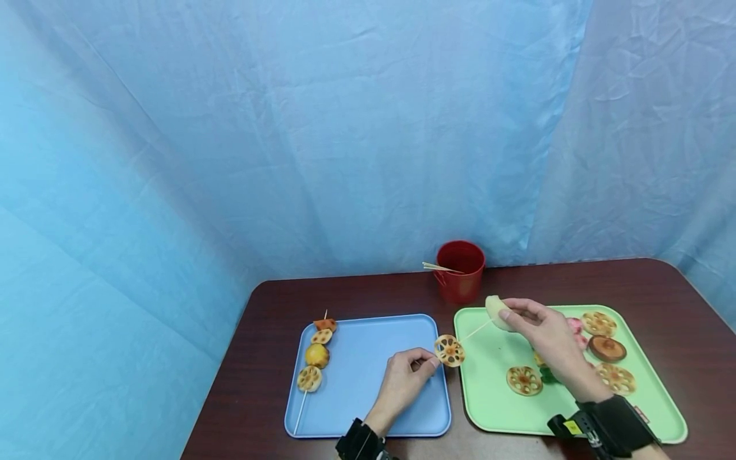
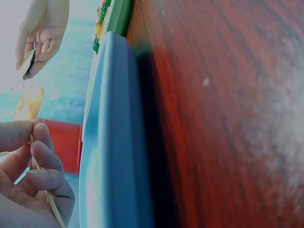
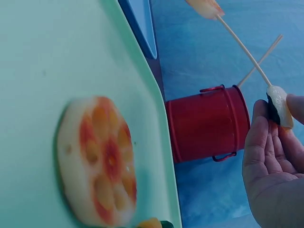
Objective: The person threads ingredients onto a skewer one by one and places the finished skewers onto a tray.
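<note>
My left hand pinches a thin wooden skewer near a browned lotus root slice threaded on it. The left wrist view shows the skewer's lower end running down across the curled fingers. Over the green tray's back left corner, my right hand grips a pale wedge-like piece with a dark edge between thumb and fingers. The skewer's far end meets this piece; how deep it goes in cannot be seen.
A loaded skewer lies along the left of the blue tray. The green tray bears several lotus slices, a round brown slice and pink pieces. Behind stands a red bucket holding sticks.
</note>
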{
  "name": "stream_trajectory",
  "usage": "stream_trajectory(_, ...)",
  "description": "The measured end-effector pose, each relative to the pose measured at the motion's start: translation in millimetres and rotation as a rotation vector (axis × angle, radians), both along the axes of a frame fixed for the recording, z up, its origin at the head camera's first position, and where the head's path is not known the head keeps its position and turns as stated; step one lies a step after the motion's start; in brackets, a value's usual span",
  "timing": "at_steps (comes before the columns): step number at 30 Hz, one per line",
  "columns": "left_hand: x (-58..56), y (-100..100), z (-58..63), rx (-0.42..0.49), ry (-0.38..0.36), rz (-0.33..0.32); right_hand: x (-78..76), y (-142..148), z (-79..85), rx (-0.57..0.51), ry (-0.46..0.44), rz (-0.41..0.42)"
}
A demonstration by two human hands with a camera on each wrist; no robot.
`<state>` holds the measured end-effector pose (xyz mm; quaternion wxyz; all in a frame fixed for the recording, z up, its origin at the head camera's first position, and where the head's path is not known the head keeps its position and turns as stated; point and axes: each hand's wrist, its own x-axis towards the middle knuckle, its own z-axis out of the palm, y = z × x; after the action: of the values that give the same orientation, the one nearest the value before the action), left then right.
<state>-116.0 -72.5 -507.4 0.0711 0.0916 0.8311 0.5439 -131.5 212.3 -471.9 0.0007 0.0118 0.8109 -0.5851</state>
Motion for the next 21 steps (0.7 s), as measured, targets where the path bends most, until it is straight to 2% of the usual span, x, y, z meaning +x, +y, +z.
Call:
stream_trajectory(5, -0.4, 2, 2.7, 0.012, 0.000, -0.003, 1.4, -6, -3.1, -0.051, -0.009, -0.002)
stream_trajectory(14, -2.1, 8, 4.3, 0.023, 0.012, -0.012, 3.3, -15, -4.9, -0.055, -0.007, -0.013)
stream_trajectory(21, -1.9, 11, 5.4, 0.037, 0.037, -0.021, 3.1, -23, -12.1, -0.030, 0.001, 0.013)
